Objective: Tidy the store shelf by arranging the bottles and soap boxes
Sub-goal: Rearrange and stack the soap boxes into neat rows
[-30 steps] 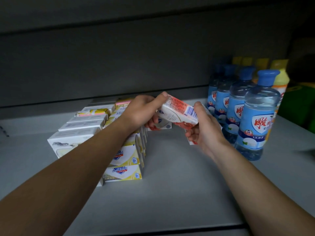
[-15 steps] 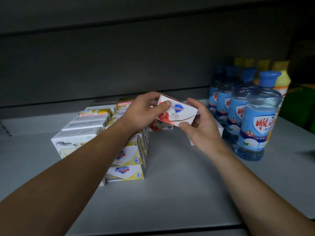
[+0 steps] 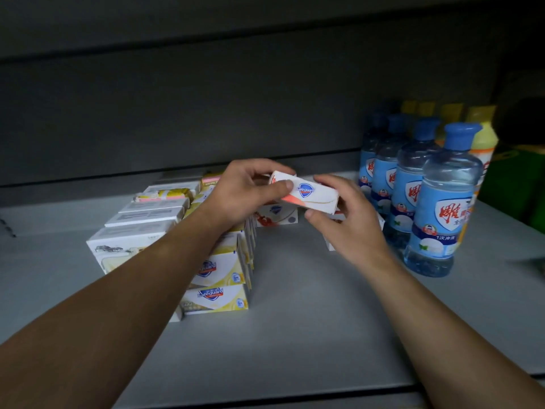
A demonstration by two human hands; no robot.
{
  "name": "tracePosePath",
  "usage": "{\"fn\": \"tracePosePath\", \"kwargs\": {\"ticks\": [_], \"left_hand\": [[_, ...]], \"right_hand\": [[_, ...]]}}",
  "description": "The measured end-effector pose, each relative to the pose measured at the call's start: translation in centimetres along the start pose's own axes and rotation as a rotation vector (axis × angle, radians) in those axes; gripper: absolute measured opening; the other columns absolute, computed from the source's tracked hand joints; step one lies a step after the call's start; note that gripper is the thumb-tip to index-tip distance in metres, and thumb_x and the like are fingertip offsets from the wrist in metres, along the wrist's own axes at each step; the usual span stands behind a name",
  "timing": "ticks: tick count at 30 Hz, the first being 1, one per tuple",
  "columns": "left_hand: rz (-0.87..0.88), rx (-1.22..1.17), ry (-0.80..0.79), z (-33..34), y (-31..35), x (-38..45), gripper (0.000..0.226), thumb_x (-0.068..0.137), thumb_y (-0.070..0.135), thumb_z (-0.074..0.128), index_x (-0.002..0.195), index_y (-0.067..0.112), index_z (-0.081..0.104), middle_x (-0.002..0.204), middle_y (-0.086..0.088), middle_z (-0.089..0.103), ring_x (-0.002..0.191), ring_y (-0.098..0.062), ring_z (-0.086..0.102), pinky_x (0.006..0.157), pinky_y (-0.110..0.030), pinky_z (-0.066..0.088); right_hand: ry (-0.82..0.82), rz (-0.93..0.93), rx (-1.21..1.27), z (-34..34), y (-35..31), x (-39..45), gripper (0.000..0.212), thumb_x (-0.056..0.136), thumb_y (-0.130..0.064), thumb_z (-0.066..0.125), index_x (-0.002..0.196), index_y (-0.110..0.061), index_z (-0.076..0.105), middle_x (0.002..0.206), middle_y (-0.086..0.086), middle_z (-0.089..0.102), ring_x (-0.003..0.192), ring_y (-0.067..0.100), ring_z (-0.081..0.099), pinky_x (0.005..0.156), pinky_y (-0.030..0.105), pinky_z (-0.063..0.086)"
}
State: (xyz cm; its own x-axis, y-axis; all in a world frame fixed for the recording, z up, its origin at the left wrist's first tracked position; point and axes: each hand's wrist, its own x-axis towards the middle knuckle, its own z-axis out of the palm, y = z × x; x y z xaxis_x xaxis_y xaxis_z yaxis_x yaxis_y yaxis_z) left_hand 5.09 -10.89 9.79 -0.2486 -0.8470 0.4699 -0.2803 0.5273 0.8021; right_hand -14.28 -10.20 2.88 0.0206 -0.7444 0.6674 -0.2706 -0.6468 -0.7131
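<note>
A white and red soap box (image 3: 308,194) with a blue shield logo is held in the air above the grey shelf (image 3: 295,314). My left hand (image 3: 246,191) grips its left end, thumb across the front. My right hand (image 3: 346,215) holds its right end from below. A second red and white soap box (image 3: 275,215) stands on the shelf just behind. Yellow and white soap boxes (image 3: 218,286) are stacked in a row under my left forearm. Blue-capped clear bottles (image 3: 441,202) stand in a line at the right.
White boxes (image 3: 132,234) lie left of the yellow stack, with a pink and yellow pack (image 3: 165,194) behind. Yellow bottles (image 3: 479,140) and a green package (image 3: 513,184) sit at far right. The shelf's front lip (image 3: 280,392) runs along the bottom.
The soap box has been turned in both hands from its barcode side to its logo face, and now lies nearly level. Both hands have stayed near the same spot.
</note>
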Motion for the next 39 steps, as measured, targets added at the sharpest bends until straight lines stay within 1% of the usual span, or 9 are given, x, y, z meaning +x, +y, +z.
{"fn": "tracePosePath", "kwargs": {"ticks": [4,11,14,18,23,27,31,35,39], "left_hand": [[0.026,0.028,-0.020,-0.1,0.0,0.1,0.023,0.077,0.002,0.077,0.098,0.011,0.074,0.114,-0.002,0.067,0.107,-0.019,0.065,0.086,-0.037,0.057],[-0.009,0.025,-0.001,-0.1,-0.7,0.3,0.018,0.078,0.013,0.078,0.095,0.020,0.076,0.100,0.001,0.074,0.096,-0.019,0.070,0.081,-0.038,0.059],[-0.011,0.049,-0.001,0.1,-0.9,0.3,0.013,0.084,0.026,0.073,0.097,0.023,0.075,0.094,0.004,0.075,0.089,-0.014,0.072,0.076,-0.032,0.060],[-0.024,0.126,-0.037,0.5,-0.8,0.4,0.022,0.083,0.039,0.070,0.099,0.025,0.073,0.098,0.006,0.074,0.091,-0.014,0.072,0.081,-0.042,0.059],[-0.037,0.158,-0.083,0.8,-0.9,0.3,0.013,0.083,0.033,0.075,0.093,0.024,0.074,0.089,0.010,0.075,0.085,-0.006,0.071,0.080,-0.035,0.058],[0.002,0.340,-0.112,1.0,-0.8,0.3,0.013,0.082,0.027,0.074,0.091,0.019,0.077,0.086,0.009,0.075,0.083,-0.002,0.069,0.083,-0.032,0.057],[0.010,0.402,-0.101,1.0,-0.5,0.2,0.013,0.085,0.027,0.070,0.091,0.018,0.077,0.088,0.007,0.075,0.082,-0.003,0.068,0.085,-0.031,0.055],[0.002,0.406,-0.068,1.0,-0.7,0.2,0.013,0.087,0.029,0.066,0.089,0.021,0.076,0.085,0.011,0.074,0.079,0.002,0.065,0.078,-0.023,0.053],[0.011,0.400,-0.072,1.1,-0.9,0.4,0.011,0.087,0.027,0.064,0.090,0.024,0.075,0.087,0.016,0.071,0.083,0.000,0.065,0.081,-0.023,0.052]], "right_hand": [[-0.015,-0.074,-0.119,0.2,-0.1,0.0,0.055,0.074,-0.007,0.081,0.124,-0.020,0.063,0.121,-0.012,0.055,0.112,-0.009,0.050,0.088,0.013,0.046],[0.032,-0.093,-0.171,0.4,0.2,0.0,0.054,0.077,-0.008,0.078,0.127,-0.023,0.063,0.115,-0.016,0.055,0.106,-0.008,0.052,0.086,0.011,0.044],[0.043,-0.073,-0.147,0.0,0.1,0.0,0.049,0.084,-0.013,0.074,0.130,-0.022,0.060,0.119,-0.008,0.060,0.109,0.004,0.057,0.086,0.021,0.051],[0.032,-0.041,-0.276,-1.0,-0.5,0.8,0.045,0.089,-0.014,0.069,0.132,-0.022,0.059,0.121,-0.008,0.053,0.112,0.009,0.054,0.092,0.033,0.053],[-0.057,-0.045,-0.500,-3.1,-2.0,0.9,0.044,0.090,-0.015,0.067,0.132,-0.025,0.058,0.122,-0.003,0.053,0.105,0.005,0.047,0.084,0.015,0.041],[-0.126,0.020,-0.649,-5.6,-2.7,-0.1,0.040,0.091,-0.012,0.065,0.129,-0.022,0.060,0.127,0.000,0.052,0.110,0.011,0.048,0.090,0.020,0.034],[-0.210,0.147,-0.748,-6.3,-1.5,-2.5,0.040,0.091,-0.007,0.062,0.130,-0.016,0.058,0.131,0.008,0.049,0.120,0.026,0.051,0.099,0.027,0.036],[-0.270,0.286,-0.842,-6.3,0.0,-4.8,0.041,0.096,-0.013,0.057,0.137,-0.021,0.054,0.139,0.004,0.047,0.127,0.024,0.047,0.104,0.028,0.037],[-0.239,0.098,-1.102,-5.5,-0.3,-6.2,0.049,0.083,-0.014,0.070,0.132,-0.017,0.062,0.133,0.009,0.056,0.126,0.035,0.046,0.104,0.043,0.043]]}}
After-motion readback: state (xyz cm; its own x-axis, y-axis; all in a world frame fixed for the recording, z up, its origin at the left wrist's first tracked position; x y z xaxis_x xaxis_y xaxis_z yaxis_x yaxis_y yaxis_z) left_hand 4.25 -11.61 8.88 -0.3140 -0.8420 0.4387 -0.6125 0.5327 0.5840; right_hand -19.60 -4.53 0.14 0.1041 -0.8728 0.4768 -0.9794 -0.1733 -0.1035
